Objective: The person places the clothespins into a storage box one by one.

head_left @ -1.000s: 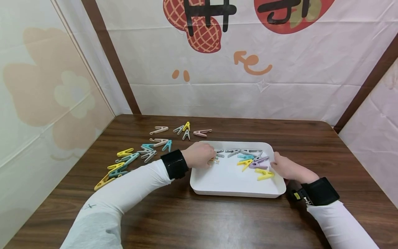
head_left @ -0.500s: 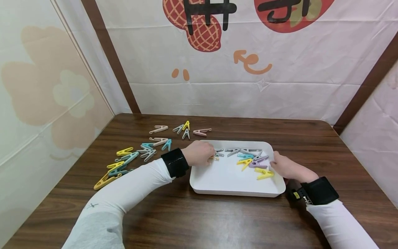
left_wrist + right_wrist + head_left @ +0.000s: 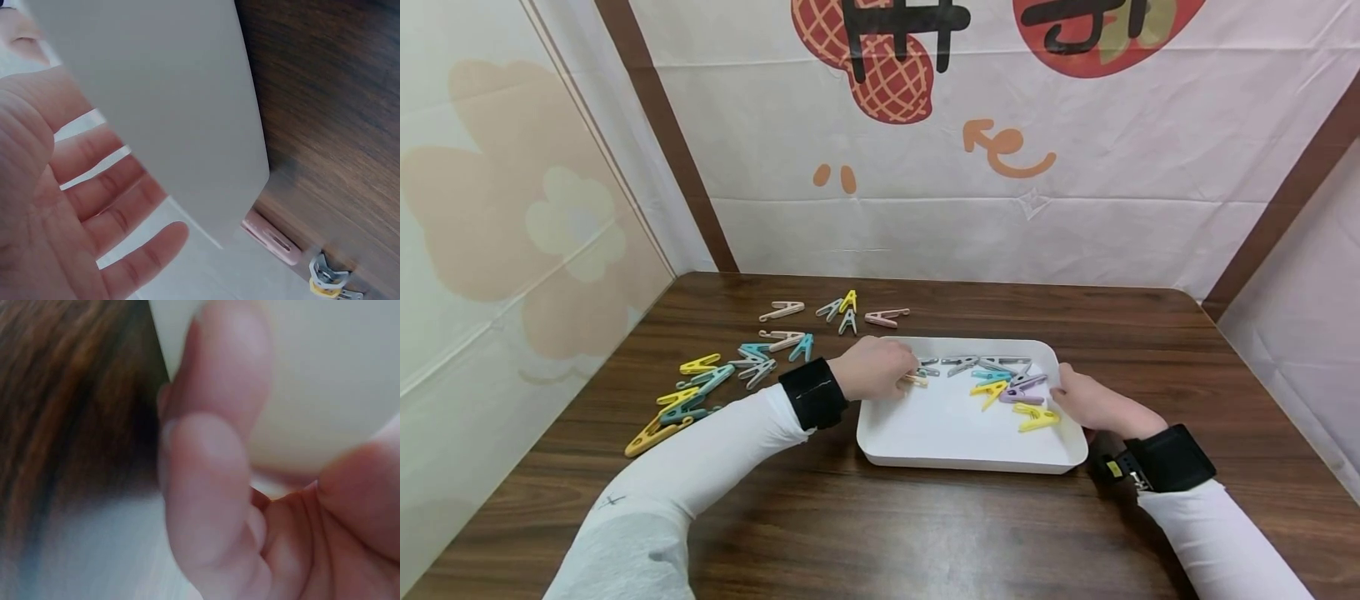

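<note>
A white rectangular tray [image 3: 970,433] sits on the brown table in the head view. My left hand [image 3: 876,368] reaches over its left rim, fingers spread inside the wall in the left wrist view. A peach clothespin [image 3: 915,381] shows at its fingertips, which are hidden, so I cannot tell whether they pinch it. My right hand [image 3: 1093,406] grips the tray's right edge, its bent fingers [image 3: 206,481] against the wall in the right wrist view. Inside the tray lie grey clothespins [image 3: 962,364] along the back, with blue, purple [image 3: 1024,393] and yellow [image 3: 1036,417] ones toward the right.
Several loose clothespins lie left of the tray, among them a large orange one [image 3: 655,437], a teal one [image 3: 717,381] and a yellow one [image 3: 700,364]. Behind the tray rests a pink clothespin [image 3: 887,317]. A printed cloth wall [image 3: 925,225] rises behind the table.
Both hands stay almost still at the tray, and the clothespins keep their places. The head view shifts very slightly.
</note>
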Demonstrator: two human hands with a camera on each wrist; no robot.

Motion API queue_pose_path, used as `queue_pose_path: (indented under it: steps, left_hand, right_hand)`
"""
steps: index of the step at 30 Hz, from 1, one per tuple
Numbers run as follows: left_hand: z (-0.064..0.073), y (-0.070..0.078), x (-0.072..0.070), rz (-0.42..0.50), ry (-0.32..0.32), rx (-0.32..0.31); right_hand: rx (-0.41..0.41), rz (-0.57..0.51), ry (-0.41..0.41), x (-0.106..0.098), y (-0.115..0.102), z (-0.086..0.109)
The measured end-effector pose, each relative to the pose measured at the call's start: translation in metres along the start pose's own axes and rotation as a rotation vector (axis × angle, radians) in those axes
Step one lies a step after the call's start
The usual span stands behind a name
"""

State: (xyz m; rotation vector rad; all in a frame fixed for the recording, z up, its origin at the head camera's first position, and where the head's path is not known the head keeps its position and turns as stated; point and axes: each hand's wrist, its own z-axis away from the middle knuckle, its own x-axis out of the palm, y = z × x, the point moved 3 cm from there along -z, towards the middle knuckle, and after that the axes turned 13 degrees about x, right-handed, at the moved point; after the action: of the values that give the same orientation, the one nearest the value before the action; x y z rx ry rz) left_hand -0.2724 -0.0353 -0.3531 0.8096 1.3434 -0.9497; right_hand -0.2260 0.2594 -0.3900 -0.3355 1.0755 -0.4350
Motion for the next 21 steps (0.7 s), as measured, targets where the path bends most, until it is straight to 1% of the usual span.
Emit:
queue_pose_path:
  steps: [5,8,9,12,15,17,21]
  left_hand:
    - [0.015,-0.004,-0.007,0.023,0.095,-0.018]
    - [0.026,-0.013,-0.013,0.028,0.162,-0.057]
    - [0.031,-0.016,-0.016,0.038,0.180,-0.079]
    - [0.046,-0.033,-0.021,0.057,0.249,-0.171]
    - [0.061,-0.054,-0.026,0.101,0.288,-0.270]
    - [0.070,-0.070,-0.028,0.115,0.297,-0.331]
    - [0.090,-0.103,-0.026,0.158,0.286,-0.435]
  right_hand:
    - [-0.012,0.005,0.010,0.001,-0.001,0.000]
    - [-0.016,0.008,0.018,0.003,0.000,0.000]
    - [-0.015,0.008,0.019,0.003,0.000,0.000]
    - [-0.012,0.008,0.018,0.003,0.001,-0.001]
    - [-0.009,0.007,0.017,0.002,0.001,-0.001]
    - [-0.009,0.007,0.017,0.002,0.001,-0.001]
    - [-0.001,-0.005,0.004,0.002,0.001,0.000]
